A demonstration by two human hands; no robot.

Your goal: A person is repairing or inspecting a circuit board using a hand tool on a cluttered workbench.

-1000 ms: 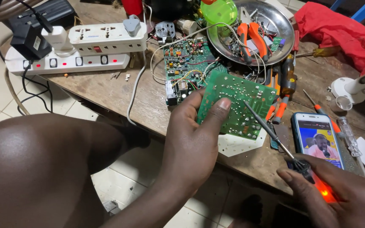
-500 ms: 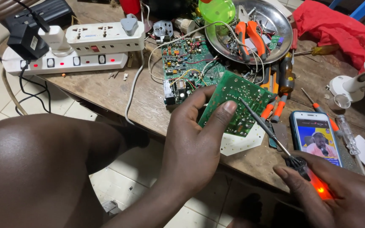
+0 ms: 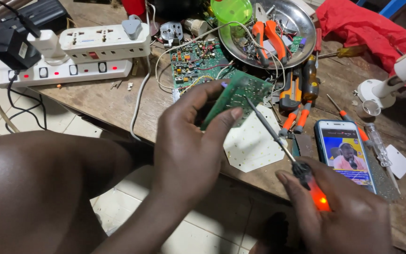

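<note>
My left hand (image 3: 191, 141) grips a small green circuit board (image 3: 238, 94), tilted on edge above the wooden bench (image 3: 99, 101). My right hand (image 3: 339, 211) holds a soldering iron (image 3: 283, 148) by its handle, where an orange light glows; the thin metal tip rests against the board's face. A white hexagonal plate (image 3: 252, 143) lies on the bench just below the board. A larger green circuit board (image 3: 196, 63) with many components and wires lies behind it.
A phone (image 3: 346, 153) with a lit screen lies at the right. A metal bowl (image 3: 285, 35) holds orange-handled pliers and small parts. Screwdrivers and cutters lie between them. White power strips (image 3: 78, 56) sit at the left, a red cloth (image 3: 367, 26) at the back right. My bare knee (image 3: 29, 188) is below.
My left hand has turned the small green board from nearly flat to edge-on and shifted it leftward. The soldering iron stays against the board.
</note>
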